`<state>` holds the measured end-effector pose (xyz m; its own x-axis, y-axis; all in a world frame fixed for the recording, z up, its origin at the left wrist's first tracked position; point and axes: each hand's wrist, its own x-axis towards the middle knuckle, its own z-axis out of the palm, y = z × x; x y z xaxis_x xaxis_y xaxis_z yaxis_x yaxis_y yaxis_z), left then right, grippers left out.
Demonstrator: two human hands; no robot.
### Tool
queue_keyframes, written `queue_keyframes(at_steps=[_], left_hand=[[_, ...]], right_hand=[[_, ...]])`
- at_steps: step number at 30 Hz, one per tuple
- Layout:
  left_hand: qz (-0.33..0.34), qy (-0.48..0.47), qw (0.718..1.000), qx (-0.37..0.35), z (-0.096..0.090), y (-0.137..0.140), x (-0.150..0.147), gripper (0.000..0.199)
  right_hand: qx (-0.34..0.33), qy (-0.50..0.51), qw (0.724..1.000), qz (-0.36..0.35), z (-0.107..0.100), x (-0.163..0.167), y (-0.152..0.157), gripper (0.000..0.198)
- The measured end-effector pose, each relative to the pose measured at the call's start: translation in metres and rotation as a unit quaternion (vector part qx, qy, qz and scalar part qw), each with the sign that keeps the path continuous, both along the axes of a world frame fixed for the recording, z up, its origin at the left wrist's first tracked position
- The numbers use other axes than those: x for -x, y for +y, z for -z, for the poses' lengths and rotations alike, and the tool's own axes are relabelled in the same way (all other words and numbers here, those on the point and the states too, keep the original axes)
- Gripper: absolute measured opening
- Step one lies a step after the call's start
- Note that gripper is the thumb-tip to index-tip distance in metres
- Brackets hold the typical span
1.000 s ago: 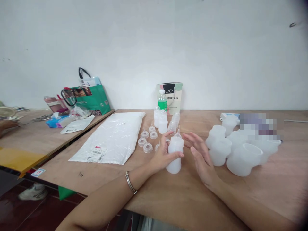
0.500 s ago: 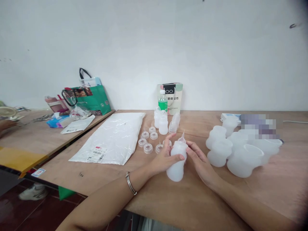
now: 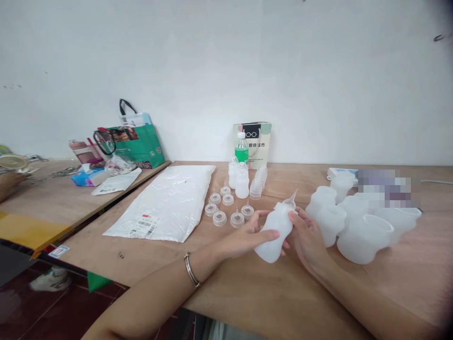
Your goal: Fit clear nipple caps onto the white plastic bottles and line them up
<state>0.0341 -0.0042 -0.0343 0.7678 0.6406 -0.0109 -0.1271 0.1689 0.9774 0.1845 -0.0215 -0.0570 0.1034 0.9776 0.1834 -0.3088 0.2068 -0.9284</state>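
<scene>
A frosted white baby bottle [image 3: 272, 236] tilts to the right between my hands, above the wooden table. My left hand [image 3: 256, 233] is wrapped round its body, thumb across the front. At the neck, my right hand [image 3: 306, 231] grips the rim with its thumb beside a clear nipple [image 3: 290, 199] that pokes out of the mouth. Several clear nipple rings [image 3: 220, 217] with nipples stand on the table left of the bottle. Behind them are capped bottles [image 3: 242, 182] and clear domed caps [image 3: 256, 188]. Several open bottle bodies [image 3: 364, 240] cluster right of my right hand.
A white plastic mailer [image 3: 166, 203] lies to the left. Near the wall stand a green-labelled drink bottle [image 3: 241, 152] and a paper bag [image 3: 262, 141]. On the adjoining left table are a green bag [image 3: 141, 146], a tissue pack [image 3: 88, 177] and another person's hand [image 3: 10, 183].
The bottle has moved right and tipped over to the right, with the nipple leaning that way. My right hand has shifted from the bottle's side to a thumb grip at its neck.
</scene>
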Motion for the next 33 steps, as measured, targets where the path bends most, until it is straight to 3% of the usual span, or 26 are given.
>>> queue_keyframes(at_steps=[3, 6, 13, 16, 18, 21, 23, 25, 26, 28, 33], left_hand=[[-0.061, 0.055, 0.992, -0.094, 0.0, -0.003, 0.002, 0.074], [-0.136, 0.099, 0.964, -0.205, 0.0, -0.011, 0.001, 0.078], [-0.194, 0.147, 0.919, -0.311, -0.001, -0.018, -0.004, 0.079], [-0.17, 0.126, 0.906, -0.367, -0.006, -0.015, 0.001, 0.065], [-0.204, 0.104, 0.886, -0.403, -0.011, -0.009, 0.005, 0.048], [-0.309, 0.145, 0.822, -0.456, -0.023, 0.01, 0.005, 0.034], [-0.316, 0.251, 0.738, -0.541, -0.032, 0.029, -0.002, 0.03], [-0.267, 0.369, 0.615, -0.644, -0.04, 0.051, -0.015, 0.027], [-0.252, 0.392, 0.588, -0.661, -0.041, 0.063, -0.022, 0.024], [-0.242, 0.42, 0.557, -0.674, -0.04, 0.084, -0.038, 0.022], [-0.249, 0.473, 0.521, -0.666, -0.021, 0.112, -0.06, 0.024]], right_hand=[[-0.002, -0.003, 0.999, 0.046, -0.002, -0.001, 0.002, 0.029], [-0.016, -0.005, 0.998, 0.053, -0.003, 0.0, 0.003, 0.027], [-0.029, 0.02, 0.999, 0.03, -0.004, 0.001, 0.0, 0.026], [-0.043, 0.048, 0.997, 0.03, -0.005, 0.002, -0.001, 0.028], [-0.058, 0.062, 0.995, 0.05, -0.006, 0.001, 0.0, 0.028], [-0.056, 0.078, 0.992, 0.081, -0.004, 0.0, 0.004, 0.026], [-0.035, 0.083, 0.992, 0.087, -0.001, 0.0, 0.006, 0.025], [-0.016, 0.076, 0.994, 0.077, 0.001, 0.0, 0.006, 0.025], [-0.01, 0.069, 0.995, 0.07, 0.002, 0.001, 0.006, 0.026], [-0.01, 0.06, 0.997, 0.057, 0.003, 0.002, 0.005, 0.026], [-0.013, 0.049, 0.998, 0.034, 0.0, 0.003, 0.001, 0.024]])
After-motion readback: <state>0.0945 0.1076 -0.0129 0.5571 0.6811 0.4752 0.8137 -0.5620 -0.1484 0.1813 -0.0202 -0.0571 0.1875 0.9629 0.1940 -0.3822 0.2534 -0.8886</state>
